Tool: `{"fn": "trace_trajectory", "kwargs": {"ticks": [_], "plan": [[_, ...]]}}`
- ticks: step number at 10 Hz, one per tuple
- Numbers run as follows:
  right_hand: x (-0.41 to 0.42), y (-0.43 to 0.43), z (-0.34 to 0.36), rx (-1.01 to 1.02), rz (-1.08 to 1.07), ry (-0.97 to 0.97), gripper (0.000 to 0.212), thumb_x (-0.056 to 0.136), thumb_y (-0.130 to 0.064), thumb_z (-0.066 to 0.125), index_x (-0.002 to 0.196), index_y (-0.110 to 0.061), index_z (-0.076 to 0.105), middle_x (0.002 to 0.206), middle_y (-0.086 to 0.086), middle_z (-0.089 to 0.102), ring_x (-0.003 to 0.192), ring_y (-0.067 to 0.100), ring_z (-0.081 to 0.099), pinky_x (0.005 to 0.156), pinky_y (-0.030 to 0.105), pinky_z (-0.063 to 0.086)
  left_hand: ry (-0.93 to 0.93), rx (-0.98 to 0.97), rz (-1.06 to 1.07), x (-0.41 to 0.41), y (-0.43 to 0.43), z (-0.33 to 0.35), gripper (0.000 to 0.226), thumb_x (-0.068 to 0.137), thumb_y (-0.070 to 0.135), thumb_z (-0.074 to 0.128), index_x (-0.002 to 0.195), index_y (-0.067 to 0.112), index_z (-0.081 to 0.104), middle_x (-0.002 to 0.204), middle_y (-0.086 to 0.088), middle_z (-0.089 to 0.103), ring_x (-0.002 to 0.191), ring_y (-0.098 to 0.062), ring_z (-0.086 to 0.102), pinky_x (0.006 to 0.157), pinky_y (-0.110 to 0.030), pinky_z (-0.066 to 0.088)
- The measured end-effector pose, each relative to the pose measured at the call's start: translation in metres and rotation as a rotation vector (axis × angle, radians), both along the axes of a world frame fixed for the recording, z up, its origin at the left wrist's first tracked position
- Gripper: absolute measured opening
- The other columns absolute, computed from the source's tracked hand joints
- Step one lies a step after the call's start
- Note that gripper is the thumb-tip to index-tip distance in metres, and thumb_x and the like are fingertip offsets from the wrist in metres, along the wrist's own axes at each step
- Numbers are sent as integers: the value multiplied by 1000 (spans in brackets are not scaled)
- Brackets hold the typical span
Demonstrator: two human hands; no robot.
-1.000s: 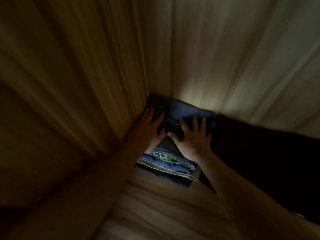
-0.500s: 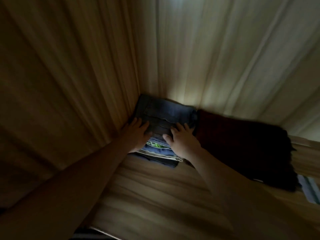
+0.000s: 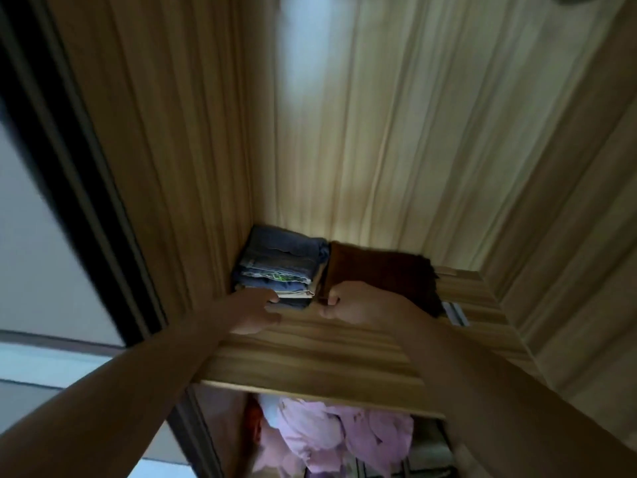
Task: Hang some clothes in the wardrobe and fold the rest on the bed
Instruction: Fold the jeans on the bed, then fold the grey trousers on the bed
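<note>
Pink garments [image 3: 331, 439] show beneath the wooden shelf's [image 3: 310, 367] front edge. Above it, curled and apart, grip unclear: left hand [image 3: 255, 312] at the folded stack [image 3: 279, 267], right hand [image 3: 358, 305] at the brown cloth [image 3: 379, 274]. The stack sits in the shelf's back-left corner, against the wardrobe walls [image 3: 379, 150].

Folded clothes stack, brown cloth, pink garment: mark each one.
folded clothes stack [image 3: 286, 251], head view, top denim layer.
brown cloth [image 3: 379, 270], head view, middle of its top face.
pink garment [image 3: 320, 432], head view, crumpled middle.

Wood-grain wardrobe [image 3: 172, 132], softly lit back panel [image 3: 379, 132], wooden shelf [image 3: 310, 367], black door frame [image 3: 74, 150]
</note>
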State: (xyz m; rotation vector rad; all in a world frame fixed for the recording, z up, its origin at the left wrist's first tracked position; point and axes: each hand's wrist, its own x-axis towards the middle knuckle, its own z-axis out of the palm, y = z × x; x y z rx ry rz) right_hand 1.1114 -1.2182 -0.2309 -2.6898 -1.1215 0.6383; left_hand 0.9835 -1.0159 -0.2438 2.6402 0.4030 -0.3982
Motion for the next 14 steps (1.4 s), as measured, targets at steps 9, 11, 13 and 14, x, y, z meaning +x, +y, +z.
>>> {"fn": "trace_trajectory", "kwargs": {"ticks": [9,11,13,14], "plan": [[-468,240,65,16,753,3,39,95,-53,59,119,-23,63,126,1,61,109,20,58,90,36,48,193,197,931,-641,121,37,44,100,46,49,130,16,62,130,-4,61,117,-22,57,93,-31,46],[-588,350,40,-5,1008,54,37,94,-53,61,120,-26,63,115,-3,61,101,14,61,83,31,49,147,91,1314,-770,133,21,47,99,44,53,139,21,57,135,-4,59,120,-22,57,92,-30,46],[-746,467,20,-52,1334,10,35,94,-52,63,120,-29,64,130,-1,62,105,15,57,88,31,49,34,24,1715,-902,131,11,40,94,33,62,131,18,63,131,-4,63,119,-24,61,95,-33,51],[-832,506,18,-58,1522,-15,37,94,-53,63,122,-29,63,133,0,61,106,14,56,89,30,47,64,87,1839,-952,118,13,35,94,33,60,123,15,64,122,-7,66,114,-29,63,86,-34,51]]}}
